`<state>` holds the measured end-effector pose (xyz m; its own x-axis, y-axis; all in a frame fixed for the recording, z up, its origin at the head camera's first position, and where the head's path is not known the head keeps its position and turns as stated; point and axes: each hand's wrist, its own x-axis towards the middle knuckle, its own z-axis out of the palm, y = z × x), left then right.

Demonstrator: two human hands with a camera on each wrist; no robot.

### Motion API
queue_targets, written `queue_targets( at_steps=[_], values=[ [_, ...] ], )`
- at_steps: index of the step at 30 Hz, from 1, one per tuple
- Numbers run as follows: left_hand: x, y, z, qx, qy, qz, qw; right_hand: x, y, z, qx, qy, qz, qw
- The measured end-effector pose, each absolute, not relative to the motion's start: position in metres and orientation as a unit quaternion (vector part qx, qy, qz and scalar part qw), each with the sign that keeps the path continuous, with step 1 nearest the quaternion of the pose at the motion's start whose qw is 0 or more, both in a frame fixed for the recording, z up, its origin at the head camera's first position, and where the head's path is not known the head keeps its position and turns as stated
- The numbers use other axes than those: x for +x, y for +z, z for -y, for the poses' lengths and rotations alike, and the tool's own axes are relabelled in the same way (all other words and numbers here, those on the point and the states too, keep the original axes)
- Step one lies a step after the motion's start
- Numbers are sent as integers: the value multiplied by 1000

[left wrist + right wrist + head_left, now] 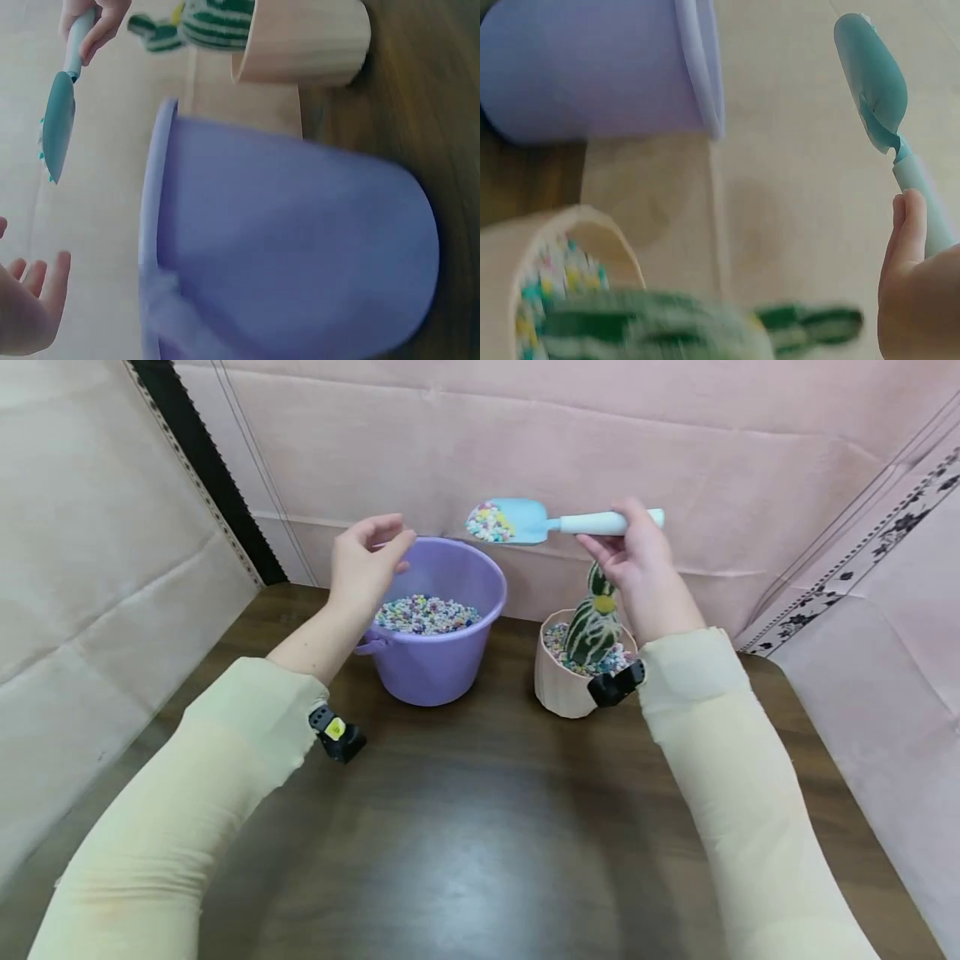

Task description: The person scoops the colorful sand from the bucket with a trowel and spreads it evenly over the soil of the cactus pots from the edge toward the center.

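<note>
A light blue trowel point(525, 520) is gripped by its pale handle in my right hand point(637, 556), raised above the potted cactus. Small multicoloured pebbles point(489, 523) lie in the scoop, which points left toward the bucket. My left hand point(367, 560) hovers over the left rim of the purple bucket point(442, 668), fingers loosely bent, nothing in them. More of the same pebbles point(427, 614) fill part of the bucket. Below my right wrist stands a striped green cactus point(591, 631) with a yellow spot, set among pebbles in a cream pot point(558, 685); in the right wrist view the cactus is blurred.
Both containers stand toward the back of a dark wooden table point(450, 827). Pale pink cloth point(525, 435) hangs right behind them, with further cloth panels point(90, 560) at the left and right sides. A side handle point(371, 645) juts from the bucket's left.
</note>
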<state>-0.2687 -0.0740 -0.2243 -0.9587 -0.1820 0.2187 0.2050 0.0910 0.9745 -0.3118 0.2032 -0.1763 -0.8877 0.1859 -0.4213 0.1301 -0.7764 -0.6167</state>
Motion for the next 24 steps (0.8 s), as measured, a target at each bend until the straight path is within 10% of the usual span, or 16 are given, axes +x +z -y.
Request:
queue_targets(
  at_steps=[24],
  values=[
    [-269, -250, -12, -96, -636, 766, -9, -274, -171, -313, -277, 919, 270, 76]
  ],
)
